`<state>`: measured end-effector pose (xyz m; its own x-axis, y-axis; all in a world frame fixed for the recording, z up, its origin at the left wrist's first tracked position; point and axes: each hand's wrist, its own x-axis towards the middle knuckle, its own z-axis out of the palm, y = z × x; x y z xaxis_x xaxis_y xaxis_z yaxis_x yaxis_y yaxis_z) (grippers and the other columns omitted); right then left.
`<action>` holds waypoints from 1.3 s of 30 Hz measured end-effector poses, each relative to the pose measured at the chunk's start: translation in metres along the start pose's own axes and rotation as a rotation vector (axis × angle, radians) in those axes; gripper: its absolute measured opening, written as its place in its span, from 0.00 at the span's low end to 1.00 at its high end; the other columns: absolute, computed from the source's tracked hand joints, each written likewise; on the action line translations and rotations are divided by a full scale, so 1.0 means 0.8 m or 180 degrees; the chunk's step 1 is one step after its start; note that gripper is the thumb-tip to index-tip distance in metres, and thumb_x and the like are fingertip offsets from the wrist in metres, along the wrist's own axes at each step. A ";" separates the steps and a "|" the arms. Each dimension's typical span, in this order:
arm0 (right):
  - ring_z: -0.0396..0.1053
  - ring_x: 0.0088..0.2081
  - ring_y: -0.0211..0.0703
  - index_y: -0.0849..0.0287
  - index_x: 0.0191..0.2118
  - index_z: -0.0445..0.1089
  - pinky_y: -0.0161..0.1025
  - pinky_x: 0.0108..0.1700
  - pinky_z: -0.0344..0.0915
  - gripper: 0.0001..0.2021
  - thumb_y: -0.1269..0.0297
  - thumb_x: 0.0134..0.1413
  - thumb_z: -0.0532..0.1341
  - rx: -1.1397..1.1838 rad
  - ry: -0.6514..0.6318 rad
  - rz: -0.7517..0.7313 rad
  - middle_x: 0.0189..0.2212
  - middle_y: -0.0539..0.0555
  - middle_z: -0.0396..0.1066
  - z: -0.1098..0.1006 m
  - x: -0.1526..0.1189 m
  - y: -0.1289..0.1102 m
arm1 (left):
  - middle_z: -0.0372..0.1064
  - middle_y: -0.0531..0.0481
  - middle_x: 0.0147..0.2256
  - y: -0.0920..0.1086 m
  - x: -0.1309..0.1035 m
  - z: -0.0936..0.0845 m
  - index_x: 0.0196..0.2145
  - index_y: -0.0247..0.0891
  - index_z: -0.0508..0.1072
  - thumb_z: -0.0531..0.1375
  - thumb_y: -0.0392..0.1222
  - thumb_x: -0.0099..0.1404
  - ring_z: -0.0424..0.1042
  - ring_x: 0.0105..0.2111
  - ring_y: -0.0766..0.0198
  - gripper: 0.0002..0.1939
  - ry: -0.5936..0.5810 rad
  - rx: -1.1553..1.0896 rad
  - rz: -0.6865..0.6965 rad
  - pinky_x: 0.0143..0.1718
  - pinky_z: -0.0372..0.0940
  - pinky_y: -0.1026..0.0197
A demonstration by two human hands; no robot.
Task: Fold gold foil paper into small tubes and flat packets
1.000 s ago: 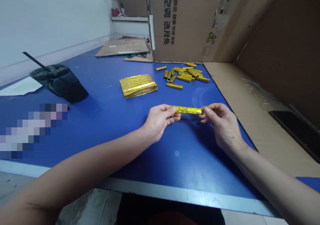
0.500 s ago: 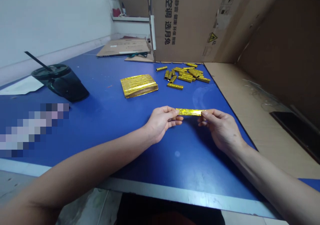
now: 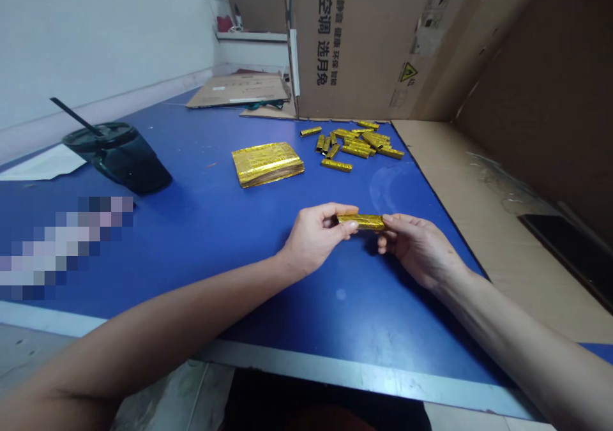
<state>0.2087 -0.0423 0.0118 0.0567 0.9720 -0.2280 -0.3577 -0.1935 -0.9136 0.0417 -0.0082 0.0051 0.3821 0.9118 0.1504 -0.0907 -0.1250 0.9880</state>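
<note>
The left hand and right hand, fingertips nearly closed, pinch a narrow gold-foil strip above the blue table, small gold-foil tubes (loosely heaped) seemingly done, a flat gold-foil stack apparently unfolded.

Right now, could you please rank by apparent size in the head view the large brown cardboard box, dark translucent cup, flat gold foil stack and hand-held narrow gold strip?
1. Large brown cardboard box
2. Dark translucent cup
3. Flat gold foil stack
4. Narrow gold strip
</note>
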 end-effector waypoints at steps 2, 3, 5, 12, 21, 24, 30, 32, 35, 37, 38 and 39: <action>0.63 0.17 0.32 0.64 0.21 0.67 0.32 0.21 0.61 0.08 0.65 0.39 0.66 -0.0005 -0.0017 -0.0011 0.17 0.49 0.66 -0.001 0.000 0.001 | 0.71 0.45 0.33 0.001 0.000 0.000 0.38 0.29 0.70 0.60 0.37 0.52 0.70 0.28 0.67 0.15 0.0001 -0.0053 0.0001 0.31 0.66 0.63; 0.63 0.17 0.32 0.64 0.21 0.67 0.32 0.21 0.61 0.09 0.65 0.39 0.66 -0.0014 -0.0023 -0.0016 0.17 0.49 0.66 -0.001 0.000 0.001 | 0.71 0.45 0.32 0.002 0.001 0.000 0.38 0.29 0.70 0.60 0.37 0.52 0.70 0.28 0.67 0.14 0.0007 -0.0070 0.0000 0.31 0.66 0.63; 0.63 0.17 0.32 0.64 0.20 0.67 0.32 0.22 0.61 0.09 0.65 0.39 0.66 -0.0030 -0.0048 -0.0027 0.17 0.49 0.66 -0.001 0.000 0.001 | 0.71 0.45 0.31 0.003 0.000 0.000 0.37 0.28 0.70 0.60 0.37 0.52 0.70 0.28 0.67 0.13 0.0038 -0.0074 0.0022 0.30 0.66 0.64; 0.64 0.18 0.33 0.63 0.21 0.68 0.32 0.22 0.62 0.08 0.65 0.39 0.66 0.0034 -0.0162 0.0004 0.19 0.50 0.68 -0.003 0.001 0.002 | 0.68 0.45 0.39 0.003 -0.006 0.001 0.40 0.33 0.66 0.62 0.36 0.51 0.70 0.34 0.68 0.17 0.0198 -0.0152 0.0378 0.37 0.66 0.64; 0.65 0.18 0.33 0.62 0.22 0.69 0.32 0.23 0.62 0.07 0.66 0.36 0.67 0.0107 0.0015 -0.0218 0.17 0.47 0.67 -0.001 0.001 -0.001 | 0.64 0.52 0.28 0.004 0.001 -0.003 0.27 0.32 0.69 0.62 0.38 0.51 0.66 0.25 0.72 0.07 0.0537 0.0176 0.0441 0.26 0.66 0.68; 0.65 0.18 0.33 0.62 0.21 0.68 0.31 0.23 0.61 0.07 0.67 0.36 0.67 0.0026 0.0003 -0.0242 0.14 0.46 0.65 -0.002 0.001 0.000 | 0.64 0.52 0.26 0.009 0.002 -0.002 0.27 0.30 0.70 0.60 0.36 0.51 0.68 0.23 0.71 0.06 0.0558 0.0020 0.0329 0.23 0.66 0.68; 0.65 0.19 0.33 0.62 0.20 0.68 0.32 0.24 0.61 0.08 0.65 0.37 0.66 -0.0154 -0.0033 -0.0217 0.16 0.47 0.65 -0.003 0.001 0.003 | 0.66 0.51 0.27 0.010 0.002 -0.002 0.26 0.30 0.70 0.61 0.36 0.51 0.69 0.21 0.71 0.05 0.0598 -0.0091 0.0481 0.22 0.67 0.68; 0.64 0.19 0.33 0.62 0.20 0.67 0.32 0.24 0.61 0.08 0.65 0.38 0.66 -0.0196 -0.0076 -0.0194 0.15 0.46 0.65 -0.002 -0.001 0.003 | 0.66 0.51 0.27 0.009 0.003 -0.003 0.25 0.30 0.70 0.61 0.37 0.51 0.69 0.22 0.71 0.06 0.0602 -0.0108 0.0533 0.22 0.67 0.68; 0.64 0.19 0.33 0.62 0.21 0.67 0.32 0.24 0.61 0.09 0.64 0.39 0.66 -0.0282 -0.0131 -0.0179 0.16 0.47 0.64 -0.001 -0.002 0.004 | 0.67 0.52 0.24 0.009 0.006 -0.005 0.26 0.30 0.69 0.61 0.38 0.52 0.69 0.21 0.71 0.07 0.0608 -0.0216 0.0418 0.23 0.67 0.69; 0.64 0.19 0.33 0.61 0.23 0.66 0.33 0.24 0.61 0.09 0.62 0.40 0.65 -0.0370 -0.0088 -0.0312 0.16 0.46 0.63 0.000 -0.002 0.005 | 0.67 0.53 0.22 0.008 0.007 -0.006 0.25 0.31 0.67 0.61 0.38 0.52 0.69 0.21 0.70 0.07 0.0646 -0.0297 0.0356 0.22 0.67 0.69; 0.64 0.19 0.33 0.60 0.25 0.66 0.33 0.24 0.62 0.09 0.62 0.40 0.65 -0.0424 -0.0021 -0.0482 0.18 0.46 0.64 0.000 -0.002 0.006 | 0.67 0.53 0.21 0.008 0.008 -0.006 0.24 0.31 0.66 0.61 0.38 0.52 0.70 0.20 0.70 0.08 0.0673 -0.0320 0.0341 0.22 0.67 0.69; 0.64 0.20 0.34 0.59 0.28 0.66 0.33 0.24 0.62 0.10 0.62 0.39 0.66 -0.0504 0.0049 -0.0707 0.20 0.46 0.66 0.000 -0.002 0.008 | 0.68 0.53 0.21 0.008 0.008 -0.006 0.24 0.32 0.65 0.61 0.38 0.52 0.70 0.20 0.70 0.08 0.0691 -0.0331 0.0322 0.22 0.67 0.69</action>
<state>0.2066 -0.0450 0.0067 0.1321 0.9910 -0.0203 -0.1849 0.0045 -0.9828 0.0393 -0.0015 0.0120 0.1610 0.9606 0.2263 -0.2168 -0.1893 0.9577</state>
